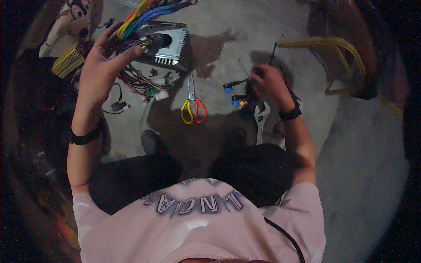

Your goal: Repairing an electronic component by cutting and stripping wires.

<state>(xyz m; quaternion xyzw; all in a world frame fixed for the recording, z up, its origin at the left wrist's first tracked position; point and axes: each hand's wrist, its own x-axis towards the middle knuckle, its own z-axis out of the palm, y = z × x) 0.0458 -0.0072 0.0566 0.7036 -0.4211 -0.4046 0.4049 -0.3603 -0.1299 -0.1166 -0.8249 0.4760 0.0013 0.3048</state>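
Note:
My left hand (98, 65) is closed around a bundle of wires (139, 45) at a silver metal box (175, 40), its thumb lying along them. Thicker red, yellow, green and blue cables (151, 16) pass above that hand's fingers. Loose thin wires with plugs (149, 83) spread below the box. On the right, my right hand (269, 83) is curled low over dark items on the floor. A thin black strip (272, 53) stands up beside its fingers; whether they grip it is unclear. Scissors (191, 103) with yellow and red handles lie between my hands.
Near my right hand lie an adjustable wrench (260, 122), a thin metal shaft (243, 68) and two blue-and-black pieces (239, 100). A yellow metal frame (337, 44) stands at right. Yellow ribbed material (68, 63) sits at left, near a patterned figure (72, 22).

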